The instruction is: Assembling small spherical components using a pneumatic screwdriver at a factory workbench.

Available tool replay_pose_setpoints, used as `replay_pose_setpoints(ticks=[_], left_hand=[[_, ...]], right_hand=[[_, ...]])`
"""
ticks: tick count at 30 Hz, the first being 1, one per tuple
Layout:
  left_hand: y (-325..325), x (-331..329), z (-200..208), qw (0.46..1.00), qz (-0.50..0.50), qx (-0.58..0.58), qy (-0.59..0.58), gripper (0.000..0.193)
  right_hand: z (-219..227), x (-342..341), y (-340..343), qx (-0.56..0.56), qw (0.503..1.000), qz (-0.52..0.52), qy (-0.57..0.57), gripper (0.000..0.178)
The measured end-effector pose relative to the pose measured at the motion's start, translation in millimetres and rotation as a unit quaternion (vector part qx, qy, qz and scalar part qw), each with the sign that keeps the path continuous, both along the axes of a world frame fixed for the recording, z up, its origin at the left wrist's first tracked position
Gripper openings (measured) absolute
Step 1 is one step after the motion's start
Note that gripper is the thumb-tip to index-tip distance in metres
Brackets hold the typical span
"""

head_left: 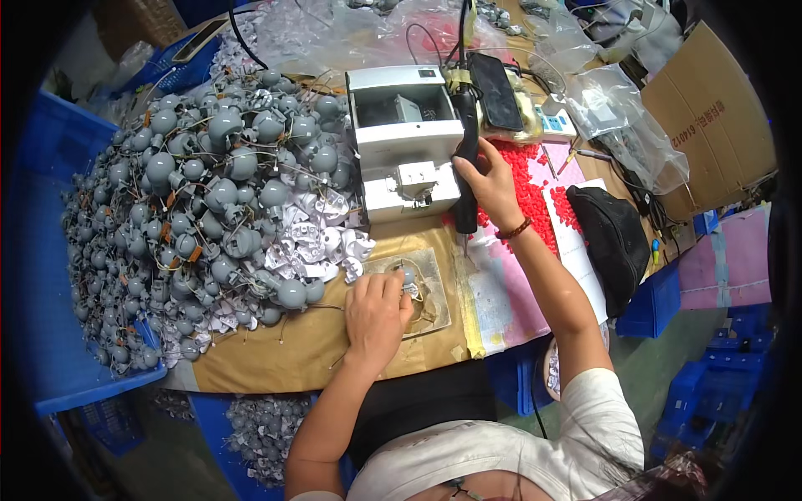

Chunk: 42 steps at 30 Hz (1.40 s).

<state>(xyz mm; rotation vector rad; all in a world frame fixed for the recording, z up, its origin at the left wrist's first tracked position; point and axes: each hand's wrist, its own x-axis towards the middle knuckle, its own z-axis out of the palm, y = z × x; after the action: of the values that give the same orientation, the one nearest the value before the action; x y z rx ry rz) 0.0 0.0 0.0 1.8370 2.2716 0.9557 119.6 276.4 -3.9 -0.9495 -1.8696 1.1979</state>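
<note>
My right hand (pixel 493 185) is wrapped round an upright black electric screwdriver (pixel 465 125), which hangs on a cable at the right side of a white screw feeder (pixel 408 144). The driver's thin bit points down, clear of the parts below. My left hand (pixel 376 316) has its fingers closed on a small grey ball-shaped part (pixel 408 274) with a white piece and thin wires. That part rests on a square, worn fixture plate (pixel 434 280) on the brown-covered bench. My fingers partly hide it.
Left of me lies a large heap of grey ball-shaped parts (pixel 225 196) with wires, beside white plastic pieces (pixel 313 242). Small red pieces (pixel 535 196), a black pouch (pixel 608 246) and a phone (pixel 494 92) are on the right. A cardboard box (pixel 710 117) stands beyond them.
</note>
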Motion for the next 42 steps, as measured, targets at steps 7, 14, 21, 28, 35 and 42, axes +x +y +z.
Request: replay_pose_setpoints(ticks=[7,14,21,28,35,42], left_hand=[[-1,7,0,1.0,0.0,0.001,-0.022,0.036],[-3,7,-2,1.0,0.014,0.003,-0.024,0.036],[-5,5,-4,0.999,0.022,-0.017,-0.033,0.036],[-2,2,-9,0.999,0.02,0.024,-0.037,0.036],[-4,3,-13,0.999,0.025,0.01,-0.037,0.037],[-3,1,-12,0.999,0.019,0.017,-0.043,0.035]], right_hand=[[105,-7,-63,0.2,0.939,0.024,0.278,0.059],[130,-67,-57,0.107,0.952,0.078,0.274,0.033],[123,-89,-48,0.028,0.977,0.105,0.182,0.041],[110,-41,-121,-0.042,0.973,0.172,0.148,0.073],[88,-31,-147,-0.043,0.96,0.18,0.208,0.052],[90,-26,-144,-0.031,0.96,0.215,0.174,0.029]])
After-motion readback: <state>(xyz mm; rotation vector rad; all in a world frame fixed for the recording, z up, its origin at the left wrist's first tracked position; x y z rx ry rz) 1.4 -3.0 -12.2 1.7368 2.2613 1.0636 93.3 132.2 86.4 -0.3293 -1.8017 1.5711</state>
